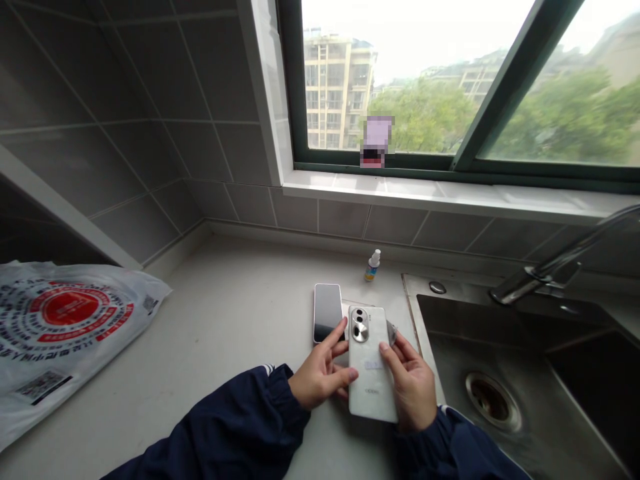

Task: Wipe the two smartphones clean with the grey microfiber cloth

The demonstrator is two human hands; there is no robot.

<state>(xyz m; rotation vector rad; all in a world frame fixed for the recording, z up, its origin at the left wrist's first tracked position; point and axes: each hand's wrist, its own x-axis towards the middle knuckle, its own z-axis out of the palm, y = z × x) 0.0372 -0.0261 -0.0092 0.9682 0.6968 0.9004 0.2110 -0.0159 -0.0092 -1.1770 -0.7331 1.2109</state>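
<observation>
A pale smartphone (371, 393) is held between my two hands, its back with the round camera lenses facing me. My left hand (320, 373) grips its left edge, thumb on the back. From the right side, my right hand (413, 380) presses its thumb on the phone's back. Something clear and shiny shows by the right fingers; I cannot make out what it is. Just behind my left fingers, a second smartphone (328, 310) lies on the counter, dark screen up. Beyond the phones stands a small spray bottle (372, 268) with a white cap.
The white counter (225, 300) meets a tiled wall and window. At right is a steel sink (450, 333) with a drain (493, 400) and a faucet (530, 280). A white plastic bag (65, 333) with red print lies at left.
</observation>
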